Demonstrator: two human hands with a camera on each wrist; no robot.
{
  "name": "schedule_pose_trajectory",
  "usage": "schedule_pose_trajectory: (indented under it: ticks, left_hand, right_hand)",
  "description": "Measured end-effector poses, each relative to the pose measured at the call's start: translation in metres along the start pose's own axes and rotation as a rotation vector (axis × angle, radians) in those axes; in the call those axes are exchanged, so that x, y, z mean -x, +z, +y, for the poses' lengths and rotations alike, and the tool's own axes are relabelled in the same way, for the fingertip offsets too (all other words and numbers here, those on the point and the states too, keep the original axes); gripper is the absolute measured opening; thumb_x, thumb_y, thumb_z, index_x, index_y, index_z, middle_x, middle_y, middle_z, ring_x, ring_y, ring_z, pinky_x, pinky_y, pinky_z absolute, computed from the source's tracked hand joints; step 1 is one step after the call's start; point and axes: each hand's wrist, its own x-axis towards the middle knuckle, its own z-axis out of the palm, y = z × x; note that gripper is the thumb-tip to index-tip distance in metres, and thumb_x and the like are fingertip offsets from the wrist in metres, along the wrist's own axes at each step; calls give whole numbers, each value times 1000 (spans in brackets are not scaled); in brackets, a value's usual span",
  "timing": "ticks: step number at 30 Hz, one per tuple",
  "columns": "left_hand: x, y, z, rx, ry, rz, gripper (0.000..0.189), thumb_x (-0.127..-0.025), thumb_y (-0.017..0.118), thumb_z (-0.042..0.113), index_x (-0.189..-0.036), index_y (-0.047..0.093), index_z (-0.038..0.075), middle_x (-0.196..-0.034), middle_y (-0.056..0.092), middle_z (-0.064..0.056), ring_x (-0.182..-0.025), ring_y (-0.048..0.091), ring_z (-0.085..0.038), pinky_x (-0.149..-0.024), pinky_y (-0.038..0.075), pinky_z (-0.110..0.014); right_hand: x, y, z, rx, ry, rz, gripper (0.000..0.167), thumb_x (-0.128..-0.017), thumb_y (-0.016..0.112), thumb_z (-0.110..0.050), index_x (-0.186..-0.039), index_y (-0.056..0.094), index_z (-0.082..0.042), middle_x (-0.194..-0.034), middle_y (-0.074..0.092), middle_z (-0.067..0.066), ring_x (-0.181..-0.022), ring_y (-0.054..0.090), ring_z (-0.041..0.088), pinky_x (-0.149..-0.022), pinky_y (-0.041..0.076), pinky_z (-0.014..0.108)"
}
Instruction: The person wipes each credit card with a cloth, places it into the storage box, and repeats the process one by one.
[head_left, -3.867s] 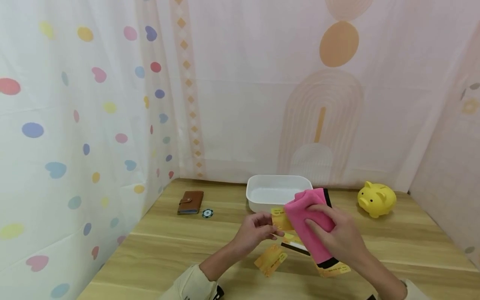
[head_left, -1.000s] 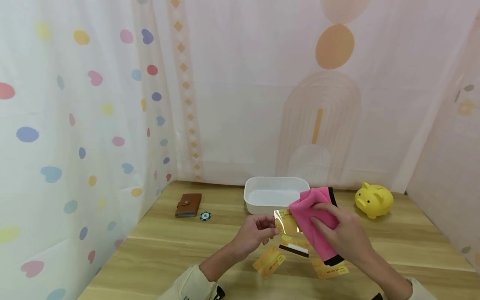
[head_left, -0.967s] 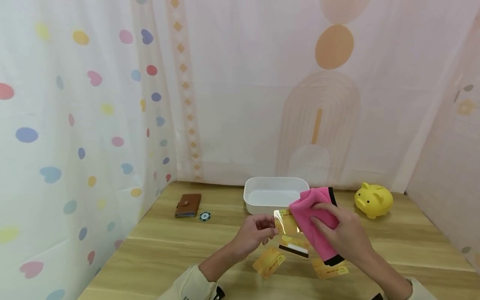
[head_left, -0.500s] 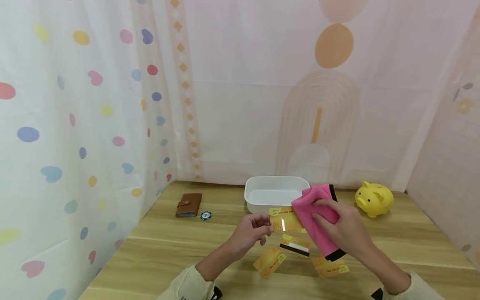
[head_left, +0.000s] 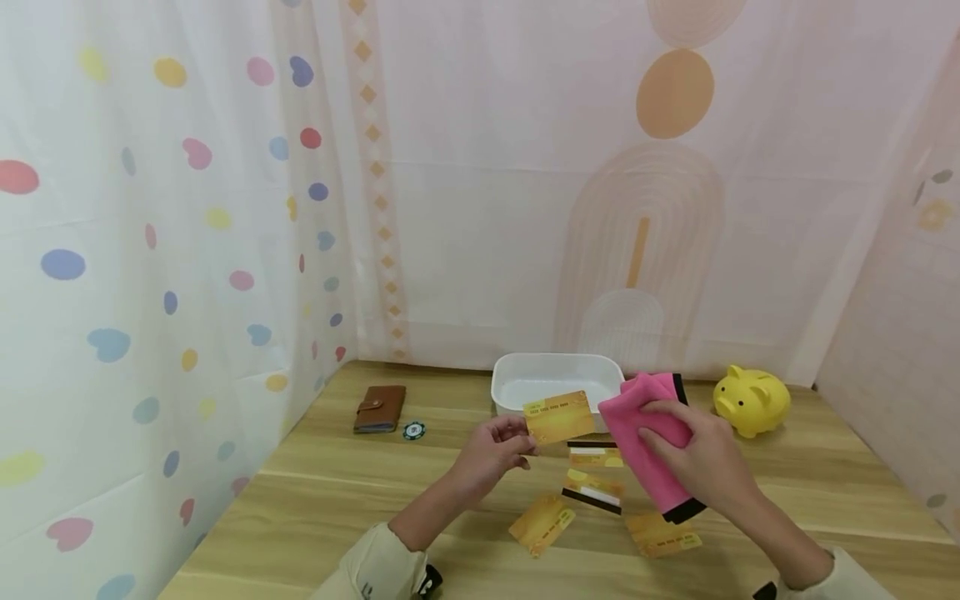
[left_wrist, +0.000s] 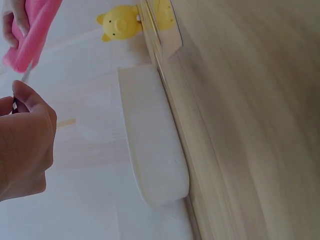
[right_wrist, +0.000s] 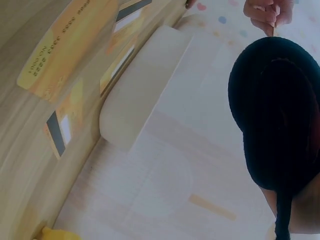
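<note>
My left hand point(head_left: 487, 462) pinches a gold bank card point(head_left: 558, 418) by its left end, held up in front of the white tub. In my right hand point(head_left: 701, 450) is a folded pink cloth point(head_left: 645, 442) with black edging, gripped between thumb and fingers just right of the card. The left wrist view shows the left hand point(left_wrist: 27, 140) with the card edge-on and the pink cloth point(left_wrist: 32, 37) close by. Seen from the right wrist, the cloth's black edge point(right_wrist: 270, 115) covers most of the right hand. Several more gold cards, among them a face-up card point(head_left: 542, 525), lie below the hands.
A white plastic tub point(head_left: 557, 367) stands at the back of the wooden table point(head_left: 315, 500). To the left are a brown wallet point(head_left: 380, 408) and a poker chip point(head_left: 414, 430). A yellow piggy bank point(head_left: 752, 402) sits at the back right. Curtains enclose the table.
The card has come out from under the cloth and moved up and left, its face now fully showing. The cloth has shifted slightly right. Another card on the table has come into view.
</note>
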Motion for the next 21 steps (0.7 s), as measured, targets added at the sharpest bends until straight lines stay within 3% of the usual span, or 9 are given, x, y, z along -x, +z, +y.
schedule_pose_trajectory:
  ticks: [8,21]
  left_hand:
    - [-14,-10,-2,98,-17,73,23,-97,57,0,-117,52,-10,-94,65,-9,-89,67,-16,-81,56,-29]
    - [-41,-22,-8,184,-6,208,15,-97,57,-2,-110,53,-8,-88,64,-9,-79,66,-11,-72,54,-23]
  right_hand:
    - [8,-4,-7,-16,81,-61,26,-82,82,-14,-106,73,-15,-94,70,10,-64,54,13,-49,47,25]
    - [17,-6,-22,-115,59,-40,25,-80,84,-11,-102,73,-18,-93,70,10,-61,55,7,-47,49,25]
